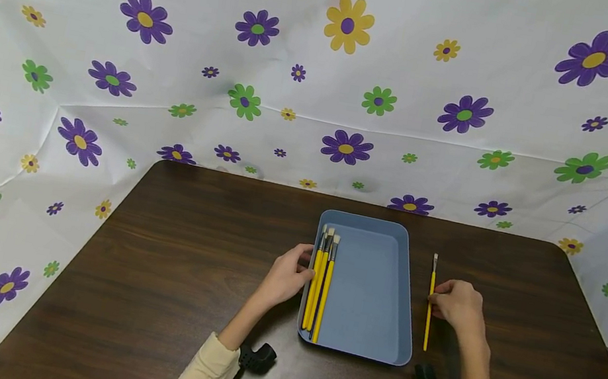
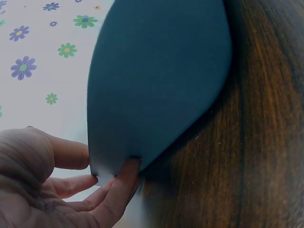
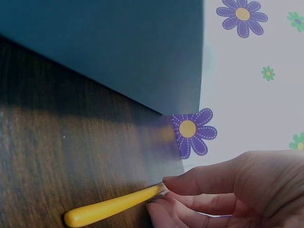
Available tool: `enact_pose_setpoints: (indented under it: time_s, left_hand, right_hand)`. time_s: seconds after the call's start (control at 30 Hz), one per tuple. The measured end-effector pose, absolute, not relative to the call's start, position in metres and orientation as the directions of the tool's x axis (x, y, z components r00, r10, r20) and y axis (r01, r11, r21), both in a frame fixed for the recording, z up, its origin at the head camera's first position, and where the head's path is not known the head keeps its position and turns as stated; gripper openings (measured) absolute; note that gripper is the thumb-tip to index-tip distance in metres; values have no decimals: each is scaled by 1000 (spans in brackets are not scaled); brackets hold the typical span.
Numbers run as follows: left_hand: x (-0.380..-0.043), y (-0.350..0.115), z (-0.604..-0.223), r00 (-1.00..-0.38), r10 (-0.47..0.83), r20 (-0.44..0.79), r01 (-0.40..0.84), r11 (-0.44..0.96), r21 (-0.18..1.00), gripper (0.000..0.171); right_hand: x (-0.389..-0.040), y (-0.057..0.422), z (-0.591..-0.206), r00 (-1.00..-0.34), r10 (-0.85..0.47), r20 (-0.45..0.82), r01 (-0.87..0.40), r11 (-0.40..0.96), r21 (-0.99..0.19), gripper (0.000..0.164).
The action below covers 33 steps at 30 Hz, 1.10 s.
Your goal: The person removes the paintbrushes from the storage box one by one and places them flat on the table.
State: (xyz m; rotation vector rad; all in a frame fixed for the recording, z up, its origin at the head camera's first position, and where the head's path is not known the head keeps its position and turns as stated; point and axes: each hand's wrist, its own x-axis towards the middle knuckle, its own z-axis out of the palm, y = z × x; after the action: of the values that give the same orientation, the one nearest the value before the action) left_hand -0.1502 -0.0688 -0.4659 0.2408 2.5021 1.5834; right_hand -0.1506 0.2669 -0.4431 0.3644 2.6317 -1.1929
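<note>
A grey-blue rectangular tray (image 1: 370, 281) lies on the table, with several yellow-handled paintbrushes (image 1: 325, 297) side by side along its left wall, bristles toward the far end. My left hand (image 1: 287, 275) grips that left wall; in the left wrist view its fingers (image 2: 118, 194) press the outside and the thumb reaches over the rim. To the right of the tray, my right hand (image 1: 458, 304) pinches a single thin paintbrush (image 1: 426, 331) between thumb and fingers. Its bristles point away from me. The right wrist view shows the yellow handle (image 3: 114, 206) end low over the tabletop.
The dark wood-grain table (image 1: 177, 262) stretches out on both sides of the tray. A white flower-print sheet (image 1: 289, 60) hangs behind and beside it. Each wrist wears a black bracket, the left one (image 1: 259, 358) near the tray's front left corner.
</note>
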Motion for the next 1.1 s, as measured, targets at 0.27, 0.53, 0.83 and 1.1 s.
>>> enact_pose_setpoints:
  time_s: [0.27, 0.53, 0.83, 1.1]
  left_hand:
    - [-150, -69, -466, -973, 226, -51, 52, 426, 903, 48]
    - [-150, -69, -467, -973, 226, -49, 56, 433, 900, 49]
    - [-151, -68, -466, -973, 224, -51, 50, 425, 904, 49]
    - [-151, -68, -466, -973, 225, -48, 54, 427, 903, 49]
  right_hand:
    - [-149, 266, -442, -953, 147, -264, 294, 656, -695, 18]
    - [-141, 256, -433, -980, 193, -51, 179, 734, -655, 22]
    - [-132, 225, -413, -968, 197, 155, 43, 738, -673, 16]
    - [-130, 197, -407, -955, 144, 258, -74, 730, -680, 10]
